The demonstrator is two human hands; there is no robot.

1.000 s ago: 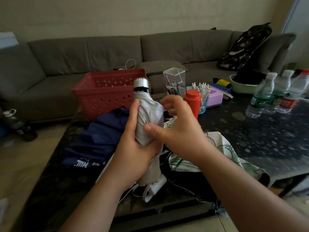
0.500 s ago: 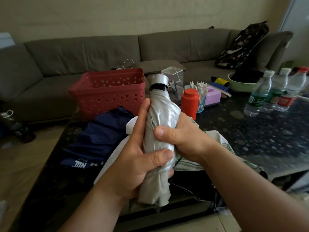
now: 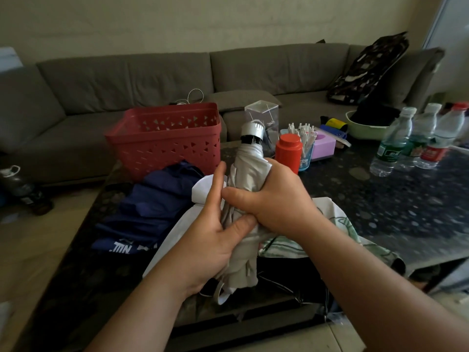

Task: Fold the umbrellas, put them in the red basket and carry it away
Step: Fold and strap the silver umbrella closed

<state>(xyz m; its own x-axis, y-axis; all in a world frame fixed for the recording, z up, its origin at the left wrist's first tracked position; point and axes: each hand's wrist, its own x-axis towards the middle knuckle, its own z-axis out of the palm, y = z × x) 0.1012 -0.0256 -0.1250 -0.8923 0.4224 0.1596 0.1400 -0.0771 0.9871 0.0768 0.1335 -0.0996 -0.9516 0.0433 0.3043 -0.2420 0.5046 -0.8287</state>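
Over table (image 3: 380,199): umbrella (image 3: 247,171) in both hands (image 3: 276,199)

The right hand (image 3: 275,199) hides the grey umbrella's (image 3: 247,166) middle; bottle labels (image 3: 388,154) are blurred.

A collapsed silver-grey umbrella (image 3: 247,171) stands nearly upright, its silver cap on top, canopy fabric bunched and wrinkled between the fingers of both hands. Beyond the fingertips, the red basket (image 3: 167,138) with triangular cut-outs sits upright. Left of the fingers lies a crumpled navy umbrella (image 3: 152,207).
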